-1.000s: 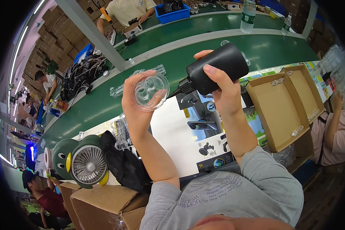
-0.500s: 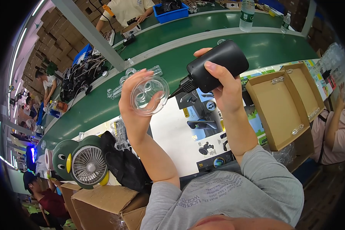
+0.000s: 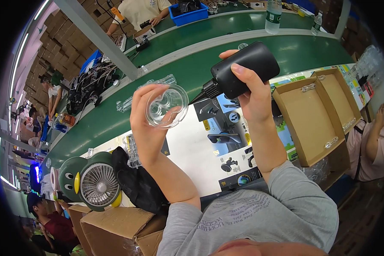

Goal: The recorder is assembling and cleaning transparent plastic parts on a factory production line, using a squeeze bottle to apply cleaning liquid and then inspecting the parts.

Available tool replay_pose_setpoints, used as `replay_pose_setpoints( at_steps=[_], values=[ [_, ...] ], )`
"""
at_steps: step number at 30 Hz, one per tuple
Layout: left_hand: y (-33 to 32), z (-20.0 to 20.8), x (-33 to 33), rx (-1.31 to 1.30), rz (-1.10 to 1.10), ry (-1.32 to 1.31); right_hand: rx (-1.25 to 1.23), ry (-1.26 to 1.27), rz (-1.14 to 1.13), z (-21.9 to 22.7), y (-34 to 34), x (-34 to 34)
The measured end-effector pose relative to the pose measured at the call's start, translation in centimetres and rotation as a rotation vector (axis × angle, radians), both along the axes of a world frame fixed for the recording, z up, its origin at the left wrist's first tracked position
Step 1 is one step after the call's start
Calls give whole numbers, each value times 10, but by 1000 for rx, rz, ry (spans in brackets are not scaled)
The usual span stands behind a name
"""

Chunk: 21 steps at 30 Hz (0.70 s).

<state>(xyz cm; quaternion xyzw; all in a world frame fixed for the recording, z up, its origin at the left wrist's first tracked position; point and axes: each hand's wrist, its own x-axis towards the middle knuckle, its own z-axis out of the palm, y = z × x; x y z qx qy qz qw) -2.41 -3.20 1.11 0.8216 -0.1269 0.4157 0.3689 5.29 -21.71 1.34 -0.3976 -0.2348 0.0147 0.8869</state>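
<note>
**Clear Disc and Black Blower Held Above the Bench**

While both forearms were raised from the lower edge of the frame, the left hand held a clear plastic disc at centre frame, above the green conveyor belt. The fingers curled around the disc's left rim, thumb below and fingertips above, pinching its edge. The disc appeared thin, light and rigid; it would likely scratch or crack under pressure, so a rim hold, clear of the transparent face, seemed the correct grip. Its smooth surface was judged slippery.

The right hand was wrapped around a black cylindrical blower at upper centre-right, fingers closed over its barrel, index finger laid along the body. The nozzle pointed down-left toward the disc without touching it. The blower looked stiff and moderately heavy, suited to a full-palm grasp.

Below the hands lay a white printed sheet. An open cardboard box stood at right, and a penguin-shaped fan at lower left. A water bottle stood at the top edge.
</note>
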Motion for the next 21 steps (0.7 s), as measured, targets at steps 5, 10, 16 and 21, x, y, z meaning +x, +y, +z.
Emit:
replay_pose_setpoints(
  at_steps=[5,10,16,21],
  values=[
    [2,-5,-2,-100,-62,64,3,18,-9,2,-3,1],
    [2,-8,-2,-321,-201,61,20,7,-19,2,-4,2],
    [9,-6,-5,-196,-146,51,31,11,-40,2,-5,4],
    [15,-10,-5,-155,-150,52,17,9,-3,1,-5,4]
  ],
)
